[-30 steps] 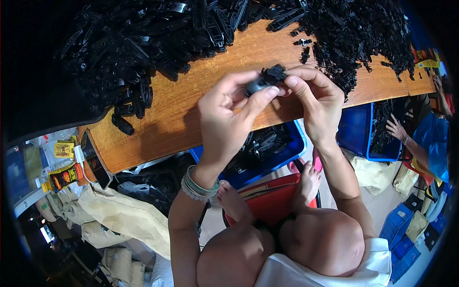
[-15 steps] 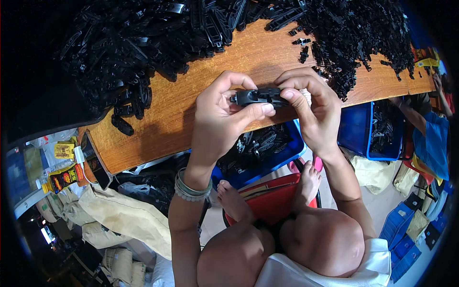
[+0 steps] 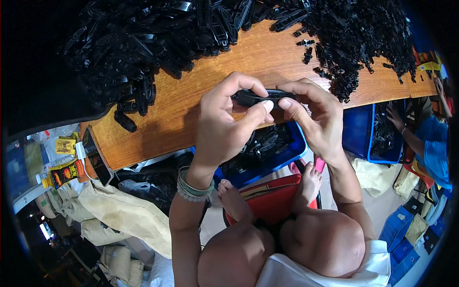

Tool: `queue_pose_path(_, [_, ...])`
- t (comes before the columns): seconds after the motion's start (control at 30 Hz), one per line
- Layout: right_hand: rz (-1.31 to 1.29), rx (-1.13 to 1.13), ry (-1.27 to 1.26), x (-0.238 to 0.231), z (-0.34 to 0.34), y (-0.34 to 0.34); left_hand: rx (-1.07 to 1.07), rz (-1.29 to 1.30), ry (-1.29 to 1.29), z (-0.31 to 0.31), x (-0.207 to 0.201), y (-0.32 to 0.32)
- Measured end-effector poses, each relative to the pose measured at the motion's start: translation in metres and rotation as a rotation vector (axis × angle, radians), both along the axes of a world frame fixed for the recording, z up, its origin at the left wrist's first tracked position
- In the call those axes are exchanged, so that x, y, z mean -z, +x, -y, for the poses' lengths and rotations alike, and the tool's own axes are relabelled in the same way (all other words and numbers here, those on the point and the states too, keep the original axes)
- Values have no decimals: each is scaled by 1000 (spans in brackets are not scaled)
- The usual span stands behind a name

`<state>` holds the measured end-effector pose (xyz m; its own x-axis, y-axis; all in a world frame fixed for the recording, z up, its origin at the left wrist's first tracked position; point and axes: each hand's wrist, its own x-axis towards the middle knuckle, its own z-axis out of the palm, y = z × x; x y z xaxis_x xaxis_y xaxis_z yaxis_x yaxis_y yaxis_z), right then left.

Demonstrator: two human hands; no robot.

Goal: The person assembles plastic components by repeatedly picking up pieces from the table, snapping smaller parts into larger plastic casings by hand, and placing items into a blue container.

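Note:
Between both hands, over the front edge of the table, is a long black plastic part (image 3: 252, 98), its smooth, rounded side showing. My left hand (image 3: 224, 117) pinches its left end between thumb and fingers. On the other end, the thumb and bent fingers of my right hand (image 3: 318, 115) press from the right. Fingertips hide both ends of it. A heap of similar long black parts (image 3: 119, 57) covers the table's far left, and a pile of small black clip-like pieces (image 3: 368, 43) lies at the far right.
Below the wooden table's edge (image 3: 143, 148) stands a blue bin (image 3: 300, 152) of black parts. Another blue bin (image 3: 356, 131) is to the right, with a co-worker's hand (image 3: 395, 118) in it. A red stool (image 3: 277, 201) sits between my feet; sacks (image 3: 124, 210) lie at left.
The black part has been turned in my fingers: its hollow side showed before, its smooth side now. My right thumb has shifted down slightly. The co-worker's hand now shows inside the right bin.

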<state>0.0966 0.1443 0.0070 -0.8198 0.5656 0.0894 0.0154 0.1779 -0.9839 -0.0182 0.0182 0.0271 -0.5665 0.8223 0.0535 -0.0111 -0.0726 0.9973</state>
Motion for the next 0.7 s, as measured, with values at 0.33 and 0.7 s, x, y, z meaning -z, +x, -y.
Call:
queue_pose_path(0.33, [113,-492,215,-9,-2,23,24,-425,-130,-23,8,-37])
queue_pose_path(0.7, [203,161,1243,10,-86,-52,-289,-1329,51,-138,31,-55])
